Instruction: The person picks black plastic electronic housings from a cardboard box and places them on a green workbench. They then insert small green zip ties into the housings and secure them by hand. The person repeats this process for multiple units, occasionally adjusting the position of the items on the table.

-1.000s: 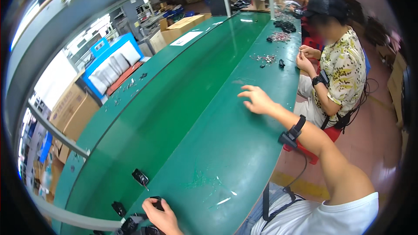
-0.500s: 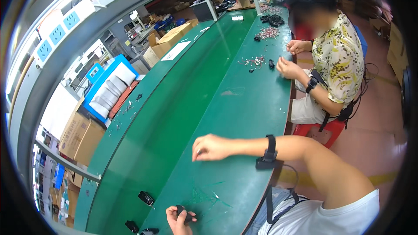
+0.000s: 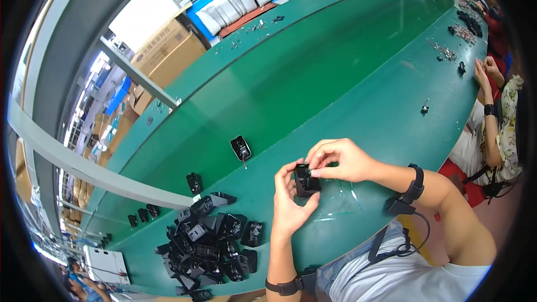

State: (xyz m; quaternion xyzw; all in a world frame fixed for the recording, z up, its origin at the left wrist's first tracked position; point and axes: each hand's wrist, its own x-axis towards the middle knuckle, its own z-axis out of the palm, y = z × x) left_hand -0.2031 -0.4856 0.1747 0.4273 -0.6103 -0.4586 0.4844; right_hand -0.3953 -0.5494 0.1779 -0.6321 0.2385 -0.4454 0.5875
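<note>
My left hand (image 3: 291,201) cradles a small black plastic housing (image 3: 305,181) above the near edge of the green bench (image 3: 347,78). My right hand (image 3: 338,159) pinches the top of the same housing with thumb and forefinger. Both wrists wear black bands. To the left of my hands lies a heap of several similar black housings (image 3: 207,243). One open housing (image 3: 241,147) sits alone on the bench just beyond my hands, and another (image 3: 194,183) lies further left.
Another person (image 3: 495,112) sits at the right end of the bench, hands near small metal parts (image 3: 447,50). A tiny dark part (image 3: 425,108) lies mid-bench. Cardboard boxes (image 3: 162,50) and a blue tray of white pieces (image 3: 235,5) stand beyond the far side.
My right hand came back from its reach along the bench and now meets my left hand at the black housing. My view swung left and down, bringing the heap into sight.
</note>
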